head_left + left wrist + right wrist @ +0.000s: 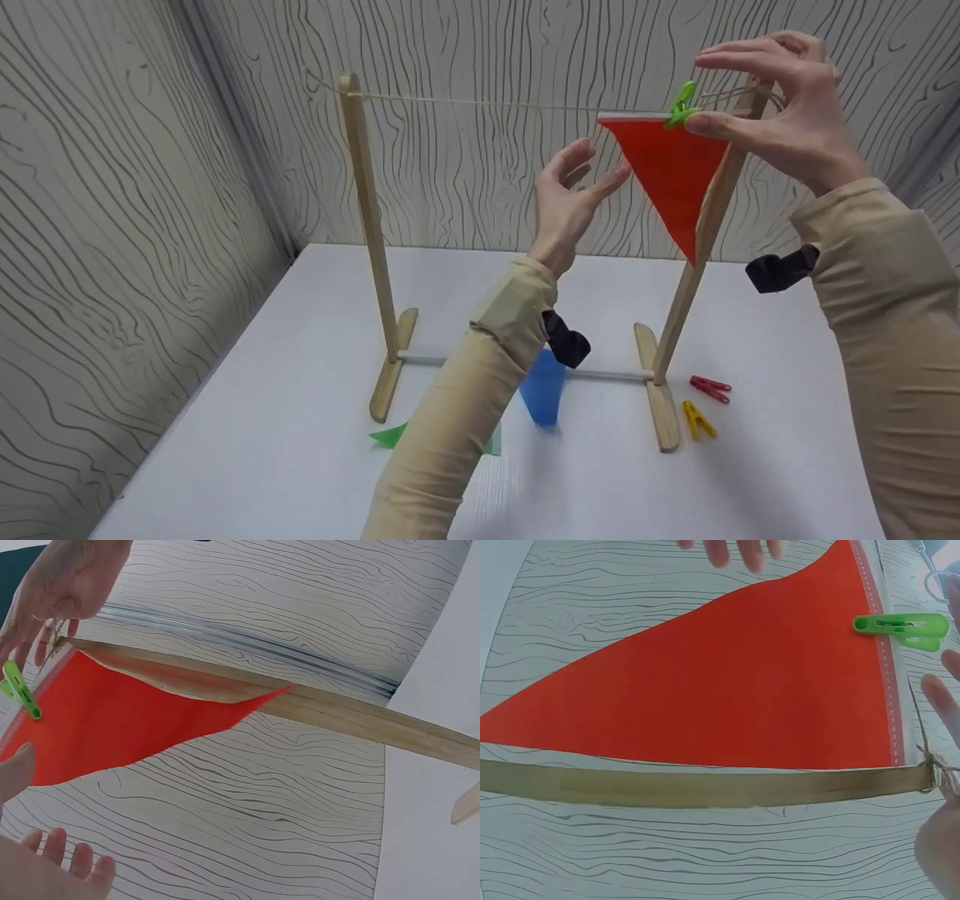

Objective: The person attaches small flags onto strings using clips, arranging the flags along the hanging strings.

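An orange-red triangular pennant (675, 172) hangs from the string (480, 103) by one green clothespin (682, 106) on its white top edge. My right hand (799, 112) is beside the clothespin, thumb and fingers spread apart; in the right wrist view a gap shows between fingertips and clip. Left of the pennant is my left hand (570, 191), its fingers loosely bent and holding nothing. Its thumb tip comes close to the pennant's left edge in the head view. The pennant's point hangs in front of the right wooden post (679, 322).
The left wooden post (367, 217) carries the string's other end, and a white crossbar (615, 373) joins the feet. On the white table (255, 450) lie a blue pennant (544, 390), a partly hidden green pennant (388, 436), a red clothespin (711, 388) and a yellow clothespin (697, 420).
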The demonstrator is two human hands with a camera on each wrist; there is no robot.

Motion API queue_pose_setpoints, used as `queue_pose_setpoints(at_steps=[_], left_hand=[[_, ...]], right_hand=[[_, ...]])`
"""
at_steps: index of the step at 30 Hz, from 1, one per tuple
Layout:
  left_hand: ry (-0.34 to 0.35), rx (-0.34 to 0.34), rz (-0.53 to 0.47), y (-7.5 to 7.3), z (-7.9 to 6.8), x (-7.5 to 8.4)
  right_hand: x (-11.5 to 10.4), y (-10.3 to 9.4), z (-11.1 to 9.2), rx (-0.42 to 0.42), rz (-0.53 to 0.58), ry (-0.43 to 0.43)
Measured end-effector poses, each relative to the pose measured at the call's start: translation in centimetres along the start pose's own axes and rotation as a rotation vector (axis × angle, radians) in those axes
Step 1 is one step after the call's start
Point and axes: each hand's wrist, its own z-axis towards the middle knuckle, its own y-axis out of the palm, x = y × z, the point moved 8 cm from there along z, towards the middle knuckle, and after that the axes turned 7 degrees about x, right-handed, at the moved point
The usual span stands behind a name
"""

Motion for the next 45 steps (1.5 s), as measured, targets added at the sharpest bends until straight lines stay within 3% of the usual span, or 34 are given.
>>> queue_pose_setpoints(at_steps=[8,15,19,22,26,29,38,45], left_hand=[[-0.059,-0.003,0.209,-2.6,-1.4,-4.3],[-0.068,0.001,0.472,-5.8,-2.6,-8.8],[-0.065,0.012,0.651,-7.8,-3.7,-11.3],[-0.030,0.030,0.845,-8.9,-4.7,-12.9],[-0.002,0.045,1.057,-9.9,-6.0,-15.1],[-0.004,0.041,1.116,-10.6,-7.0,-16.5],[0.028,0.056,1.139,-11.7,-9.4,-19.3],[0.034,0.085,1.101,-11.9,-10.5,-20.2]], right_hand=[[-0.4,-0.1,-2.4,0.135,0.009,-0.118],[-0.1,1.3,-5.3,0.237,-0.010,-0.128],[0.1,1.8,-7.1,0.279,0.014,-0.154],[0.3,1.9,-8.7,0.294,0.028,-0.179],[1.1,2.2,-11.5,0.265,0.029,-0.178],[2.3,2.5,-13.9,0.230,0.046,-0.129],[8.4,3.8,-21.0,0.208,0.113,0.126],[13.1,4.8,-26.6,0.202,0.044,0.405]])
